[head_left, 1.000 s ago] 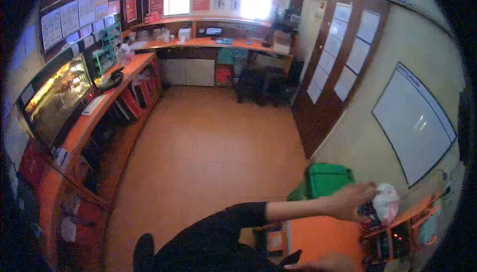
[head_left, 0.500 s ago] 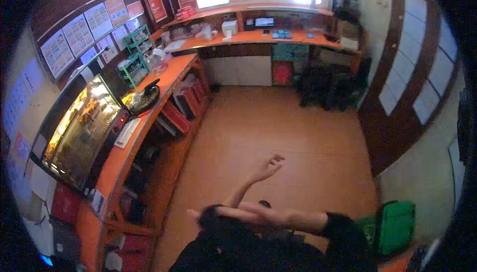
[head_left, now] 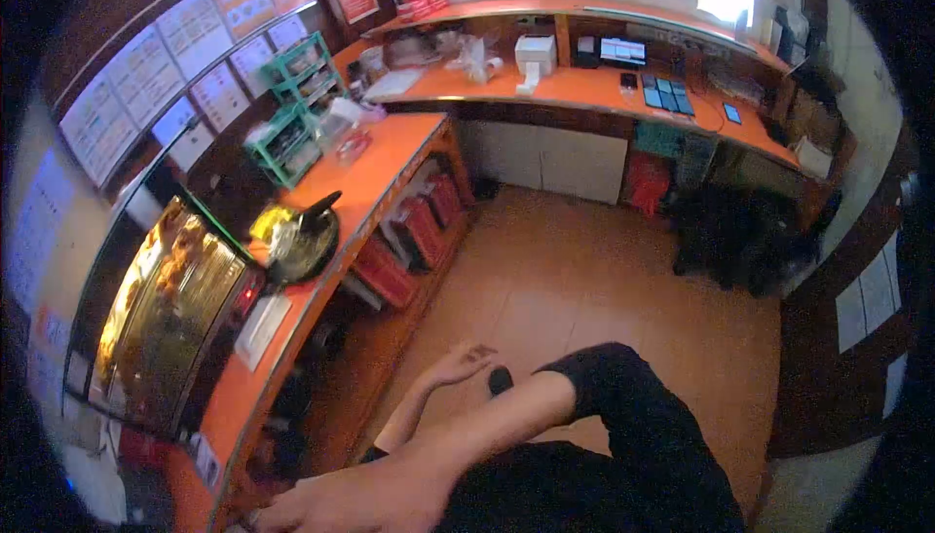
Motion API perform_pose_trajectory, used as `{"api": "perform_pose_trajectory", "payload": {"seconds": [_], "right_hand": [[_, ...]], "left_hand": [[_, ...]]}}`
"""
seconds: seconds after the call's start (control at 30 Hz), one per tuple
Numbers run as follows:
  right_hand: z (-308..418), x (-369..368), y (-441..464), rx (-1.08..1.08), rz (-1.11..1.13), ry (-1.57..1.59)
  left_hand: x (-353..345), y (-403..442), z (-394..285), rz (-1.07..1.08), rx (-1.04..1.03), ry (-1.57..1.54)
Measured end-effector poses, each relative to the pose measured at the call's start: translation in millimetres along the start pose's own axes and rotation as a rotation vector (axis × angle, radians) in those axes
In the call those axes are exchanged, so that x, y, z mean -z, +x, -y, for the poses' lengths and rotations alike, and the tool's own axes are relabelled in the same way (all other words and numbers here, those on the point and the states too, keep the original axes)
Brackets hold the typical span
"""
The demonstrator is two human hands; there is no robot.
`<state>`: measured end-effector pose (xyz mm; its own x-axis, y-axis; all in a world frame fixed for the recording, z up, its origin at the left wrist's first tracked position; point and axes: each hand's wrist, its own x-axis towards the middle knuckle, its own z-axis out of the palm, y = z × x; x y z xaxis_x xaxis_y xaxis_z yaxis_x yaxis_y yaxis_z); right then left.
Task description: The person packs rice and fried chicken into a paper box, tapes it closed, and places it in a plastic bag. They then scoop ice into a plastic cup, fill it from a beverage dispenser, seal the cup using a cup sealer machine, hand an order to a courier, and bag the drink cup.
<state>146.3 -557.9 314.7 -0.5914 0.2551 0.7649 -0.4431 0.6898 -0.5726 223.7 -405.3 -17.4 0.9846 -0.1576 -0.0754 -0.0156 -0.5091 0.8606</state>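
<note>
My right hand (head_left: 355,499) reaches across to the lower left, palm down, beside the edge of the orange counter (head_left: 390,143). Its fingertips are blurred and partly cut off by the bottom edge, so whether they hold anything is unclear. Beyond my right forearm, my left hand (head_left: 466,363) is raised over the floor with loosely spread fingers and nothing visible in it. Left of my hands stands a lit glass display case (head_left: 170,304) on the counter. Behind the case are a dark round pan (head_left: 307,246) and a white board or tray (head_left: 263,330).
Green racks (head_left: 287,148) stand farther along the counter. Red folders (head_left: 385,270) fill shelves beneath it. On the back counter are a white printer (head_left: 535,52), a screen (head_left: 622,52) and dark tablets (head_left: 667,95). A black chair or bag (head_left: 735,236) is at the right.
The view has swung left, bringing the display case closer. The white item held in a hand one second ago is out of sight. My right forearm now points down-left.
</note>
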Motion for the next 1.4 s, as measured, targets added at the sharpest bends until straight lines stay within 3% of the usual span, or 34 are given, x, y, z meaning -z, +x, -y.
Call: {"api": "perform_pose_trajectory", "payload": {"seconds": [0.07, 0.1, 0.2, 0.27, 0.33, 0.4, 0.47, 0.5, 0.57, 0.67, 0.73, 0.8, 0.87, 0.93, 0.97, 1.03, 1.07, 1.1, 1.13, 1.2, 1.23, 1.27, 1.3, 1.37, 1.4], "right_hand": [[8, 59, -57, -0.316, 0.017, 0.222], [17, 91, -81, -0.288, 0.034, 0.234], [63, 197, -180, -0.477, -0.081, 0.251], [102, 244, -253, -0.492, -0.532, -0.062], [134, 270, -355, -0.869, -0.992, -0.572], [169, 290, -423, -0.760, -1.536, -0.514], [202, 304, -514, -0.780, -1.819, -0.528], [222, 316, -552, -0.784, -1.832, -0.541], [255, 350, -619, -1.054, -2.070, -0.691], [293, 443, -721, -1.000, -2.177, -0.762], [317, 521, -824, -1.133, -2.117, -0.925], [345, 611, -838, -1.032, -2.155, -0.918], [361, 695, -909, -1.269, -2.095, -1.454], [408, 784, -983, -1.599, -1.746, -1.528], [421, 815, -996, -1.593, -1.756, -1.540], [443, 873, -1009, -1.937, -1.885, -1.823], [454, 894, -1012, -1.946, -1.891, -1.828], [463, 912, -1015, -2.065, -1.917, -1.762], [470, 926, -1024, -2.181, -1.948, -1.682], [493, 941, -1006, -2.054, -2.008, -1.374], [489, 941, -1050, -1.285, -2.019, -1.304], [484, 934, -1092, -0.584, -1.887, -1.169], [492, 923, -1062, -0.825, -1.761, -1.241], [498, 901, -1022, -0.968, -1.668, -0.880], [501, 890, -1010, -1.052, -1.598, -0.943]], "left_hand": [[36, 57, 27, 0.154, -0.002, -0.010], [57, 89, 19, 0.205, 0.033, 0.025], [99, 214, 19, 0.215, -0.064, 0.060], [120, 296, 16, 0.205, -0.134, 0.002], [141, 376, 8, 0.206, -0.206, -0.036], [159, 449, -10, 0.125, -0.320, 0.160], [169, 517, -7, 0.170, -0.342, 0.050], [172, 548, 0, 0.167, -0.362, 0.044], [183, 609, 12, 0.175, -0.392, 0.041], [201, 684, 30, 0.164, -0.392, 0.042], [221, 726, 27, 0.186, -0.303, -0.083], [248, 771, 19, 0.150, -0.299, -0.075], [267, 823, 19, 0.113, -0.302, -0.065], [280, 875, 28, 0.030, -0.364, -0.110], [285, 901, 30, 0.073, -0.283, -0.083], [294, 954, 24, 0.104, -0.328, -0.047], [293, 977, 20, 0.123, -0.360, -0.026], [289, 1005, 26, 0.131, -0.515, -0.063], [288, 1029, 23, 0.147, -0.515, -0.065], [285, 1076, 15, 0.195, -0.552, 0.145], [281, 1098, 13, 0.216, -0.547, 0.138], [275, 1120, 10, 0.114, -0.554, 0.243], [266, 1142, 5, 0.004, -0.564, 0.345], [251, 1184, -7, -0.049, -0.557, 0.422], [244, 1199, -9, -0.111, -0.543, 0.519]]}}
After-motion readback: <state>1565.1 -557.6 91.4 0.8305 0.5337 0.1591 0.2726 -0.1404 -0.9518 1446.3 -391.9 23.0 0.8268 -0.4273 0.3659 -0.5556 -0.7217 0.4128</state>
